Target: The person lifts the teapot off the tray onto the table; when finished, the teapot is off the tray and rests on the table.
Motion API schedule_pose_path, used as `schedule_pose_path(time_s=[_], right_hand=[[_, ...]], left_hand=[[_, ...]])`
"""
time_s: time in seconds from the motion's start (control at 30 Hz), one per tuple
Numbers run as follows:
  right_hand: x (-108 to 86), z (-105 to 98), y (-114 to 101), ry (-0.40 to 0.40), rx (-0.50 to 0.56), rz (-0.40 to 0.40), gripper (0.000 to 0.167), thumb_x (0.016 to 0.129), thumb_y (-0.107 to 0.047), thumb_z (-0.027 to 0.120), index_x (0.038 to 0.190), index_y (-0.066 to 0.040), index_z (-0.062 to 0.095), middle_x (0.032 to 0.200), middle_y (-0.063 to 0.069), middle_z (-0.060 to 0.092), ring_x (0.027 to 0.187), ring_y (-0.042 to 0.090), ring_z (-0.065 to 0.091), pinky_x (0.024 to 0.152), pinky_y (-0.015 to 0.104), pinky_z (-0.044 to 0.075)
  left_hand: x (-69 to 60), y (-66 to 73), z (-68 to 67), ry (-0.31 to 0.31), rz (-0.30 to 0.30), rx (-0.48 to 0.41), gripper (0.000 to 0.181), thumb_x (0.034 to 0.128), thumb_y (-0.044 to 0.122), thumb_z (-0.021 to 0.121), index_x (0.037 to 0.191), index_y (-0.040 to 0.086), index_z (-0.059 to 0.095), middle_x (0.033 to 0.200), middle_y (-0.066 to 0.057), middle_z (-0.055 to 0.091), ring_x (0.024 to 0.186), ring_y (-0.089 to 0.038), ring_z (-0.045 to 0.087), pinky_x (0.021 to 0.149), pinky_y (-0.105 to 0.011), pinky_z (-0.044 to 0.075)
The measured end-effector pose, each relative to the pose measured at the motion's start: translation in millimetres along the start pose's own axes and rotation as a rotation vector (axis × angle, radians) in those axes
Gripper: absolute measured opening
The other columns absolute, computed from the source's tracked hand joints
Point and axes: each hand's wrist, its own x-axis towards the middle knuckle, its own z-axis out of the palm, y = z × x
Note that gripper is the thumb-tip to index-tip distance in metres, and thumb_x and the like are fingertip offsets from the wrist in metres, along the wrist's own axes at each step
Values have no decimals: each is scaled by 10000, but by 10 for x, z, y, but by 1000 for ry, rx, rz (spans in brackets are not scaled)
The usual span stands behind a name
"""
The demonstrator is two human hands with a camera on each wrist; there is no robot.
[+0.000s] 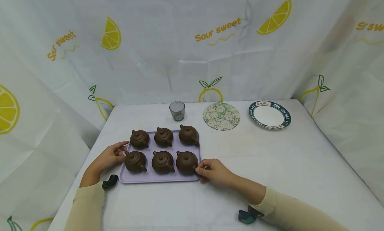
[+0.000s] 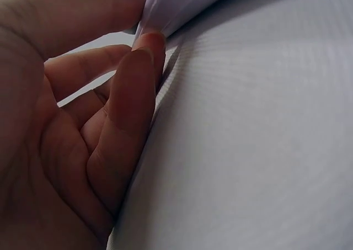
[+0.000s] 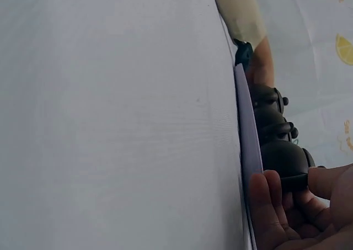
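A lilac tray [image 1: 160,181] carries several brown teapots [image 1: 162,162] in two rows. My left hand [image 1: 111,157] grips the tray's left edge; in the left wrist view the fingertips [image 2: 149,40] meet the tray's rim [image 2: 182,7], the thumb above. At the front right corner my right hand [image 1: 217,172] holds the tray's edge, its thumb beside the handle of the nearest teapot [image 1: 186,163]. In the right wrist view, fingers [image 3: 261,192] lie along the tray's side [image 3: 249,128], and the thumb reaches a dark teapot's [image 3: 285,159] handle. The right hand partly hides that corner.
Behind the tray stands a grey see-through cup [image 1: 177,111]. A round patterned mat [image 1: 221,116] and a white plate with a dark green rim [image 1: 269,115] lie at the back right. A printed curtain [image 1: 144,71] surrounds the white table [image 1: 255,164].
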Motion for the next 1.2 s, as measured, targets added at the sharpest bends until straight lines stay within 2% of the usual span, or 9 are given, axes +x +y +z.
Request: schedule_pose_path(time_s=[0.23,0.57,0.67,0.9,1.2], right_hand=[[-24,-79,-52,-14,-114,-32,159,969,-131,604,928,19,636,841,104,657,727,243,677,662,325,556],[-94,-321,-74,-15,-302,-97,157,964,-184,618,947,-38,672,769,41,676,727,193,671,667,276,514],[-134,-410,-89,-4,-294,-88,150,963,-183,619,951,-43,671,804,56,679,751,206,675,694,302,529],[-201,-615,-100,40,-203,-68,163,966,-159,611,961,-3,657,916,133,664,794,251,683,723,347,552],[-137,-931,-22,112,-224,-34,188,968,-162,610,981,21,651,875,139,676,812,258,676,737,349,549]], left_hand=[[-3,-10,-9,-5,-4,6,696,772,-99,659,1418,-76,401,1098,-211,531,758,-115,587,679,-234,489],[8,-17,-7,-5,9,-6,698,780,-90,661,1423,-82,389,1102,-208,529,760,-100,585,679,-227,490],[-4,-7,-6,-3,6,-8,702,780,-83,667,1424,-81,388,1109,-209,531,758,-100,586,678,-227,489],[-9,-1,-3,-12,19,-36,702,788,-80,665,1431,-75,384,1129,-237,525,761,-97,593,697,-218,485],[-14,-7,-2,-8,11,-51,702,786,-84,665,1429,-78,382,1124,-218,519,752,-96,589,695,-219,485]])
